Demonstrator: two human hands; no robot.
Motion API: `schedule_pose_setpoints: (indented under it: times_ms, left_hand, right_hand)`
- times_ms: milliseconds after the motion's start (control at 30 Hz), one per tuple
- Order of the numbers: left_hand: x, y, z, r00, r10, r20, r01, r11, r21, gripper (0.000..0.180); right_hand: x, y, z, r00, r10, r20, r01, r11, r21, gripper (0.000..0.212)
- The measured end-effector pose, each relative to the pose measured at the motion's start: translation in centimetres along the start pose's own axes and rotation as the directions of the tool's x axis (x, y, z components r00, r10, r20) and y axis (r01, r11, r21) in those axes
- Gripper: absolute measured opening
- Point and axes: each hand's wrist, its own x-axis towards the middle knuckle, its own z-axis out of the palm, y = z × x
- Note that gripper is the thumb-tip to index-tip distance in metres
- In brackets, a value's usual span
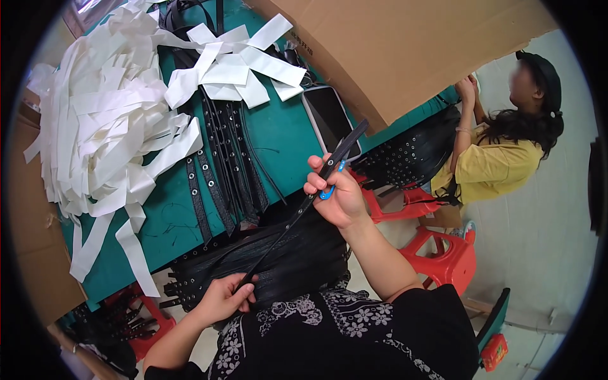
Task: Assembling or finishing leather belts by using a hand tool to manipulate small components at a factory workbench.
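Note:
A thin black belt [288,226] with metal eyelets runs slantwise between my two hands. My right hand [345,193] is closed round its upper part, and the belt's end sticks up past the fingers. In the same hand sits a pair of thread snips [328,192] with a blue handle. My left hand [227,299] pinches the belt lower down, close to my lap. Under the stretched belt lies a thick bundle of black belts [297,253] across my lap, many with eyelets.
On the green table [168,237] lie a big heap of white strips [107,120], more eyelet belts [218,168] and a phone [328,113]. A cardboard box [392,50] stands at the far right. Beyond it a co-worker in yellow [491,168] sits near a red stool [453,256].

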Motion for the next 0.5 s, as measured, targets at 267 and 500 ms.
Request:
schedule_pose_setpoints:
  times_ms: [267,500]
  left_hand:
    - [3.1,2.1,2.0,0.918,0.319,0.234,-0.326,0.945,-0.010,0.024]
    - [11.7,2.4,9.9,0.590,0.547,0.594,-0.798,0.280,0.534,0.034]
  right_hand:
    - [-8.2,-4.8,-6.0,0.779,-0.526,-0.342,0.054,0.600,-0.798,0.016]
    - [-15.5,-9.3,-6.5,0.685,-0.722,0.098,-0.203,-0.319,-0.926,0.004]
